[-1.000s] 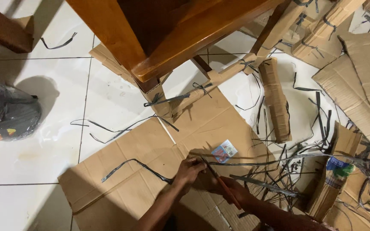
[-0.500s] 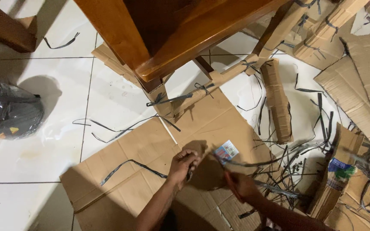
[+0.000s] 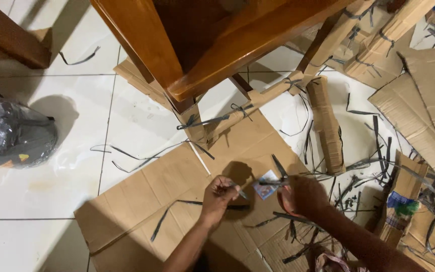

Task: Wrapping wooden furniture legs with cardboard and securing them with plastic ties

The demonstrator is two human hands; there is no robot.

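Grey plastic bag (image 3: pixel 11 133) far left on white floor tiles (image 3: pixel 51 196), well apart from the work. Flat cardboard sheet (image 3: pixel 177 181) spread beneath both hands, likely as a working mat. Left hand (image 3: pixel 218 194) pinching one end of a dark strap (image 3: pixel 237 192); right hand (image 3: pixel 300 194) closed on the other end, seemingly to hold it taut. Small blue packet (image 3: pixel 266 178) lying between, on the cardboard. Wooden chair (image 3: pixel 202 45) above, legs wrapped in cardboard. Loose straps (image 3: pixel 368 166) and cardboard scraps (image 3: pixel 429 100) strewn rightward.
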